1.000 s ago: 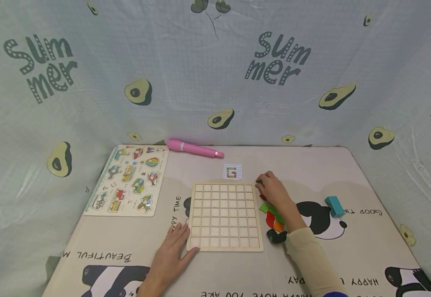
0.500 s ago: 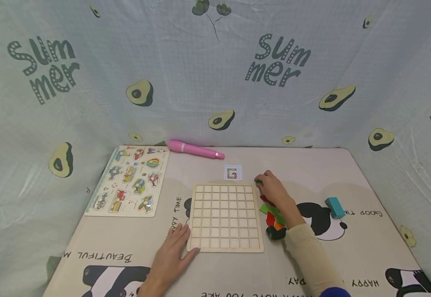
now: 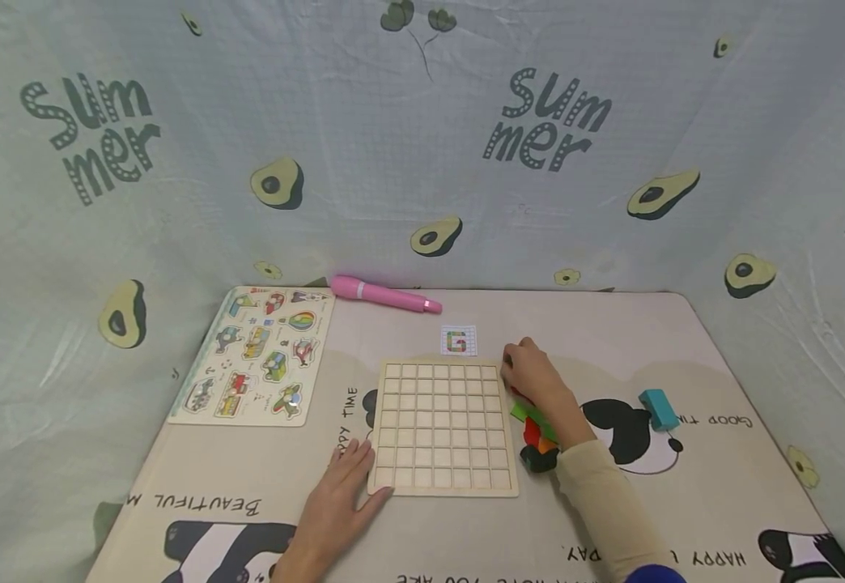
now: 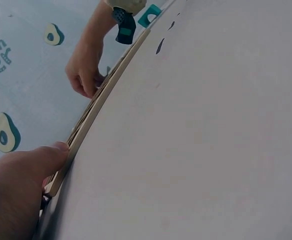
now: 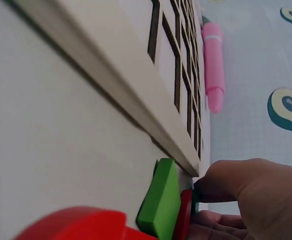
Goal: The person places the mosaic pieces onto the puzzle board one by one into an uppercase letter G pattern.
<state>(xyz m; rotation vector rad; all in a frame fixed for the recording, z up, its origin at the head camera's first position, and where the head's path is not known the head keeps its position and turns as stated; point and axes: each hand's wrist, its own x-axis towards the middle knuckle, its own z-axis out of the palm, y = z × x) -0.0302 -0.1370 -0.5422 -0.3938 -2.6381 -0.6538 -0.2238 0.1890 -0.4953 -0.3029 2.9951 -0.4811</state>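
My left hand [image 3: 337,504] rests at the near left corner of a wooden grid board [image 3: 444,491], fingers along its left edge and thumb at the front edge. In the left wrist view its thumb [image 4: 48,157] lies against the rim. By the board's far right corner, my right hand [image 3: 535,376] pinches a dark green block [image 5: 195,197], mostly covered by the fingers. Beneath and beside this hand lie a light green block [image 5: 161,200], red blocks [image 3: 531,431], an orange block [image 3: 547,444] and a black piece [image 3: 538,460].
A small card [image 3: 459,341] with a coloured G stands beyond the board. A pink microphone-like stick [image 3: 386,295] lies at the back. The picture board [image 3: 255,356] is at the left, and a teal block [image 3: 659,410] sits to the right.
The dark green block at my right fingertips was visible in the earlier head frames and is now hidden there. My right hand has barely shifted; my left hand stays at the corner.
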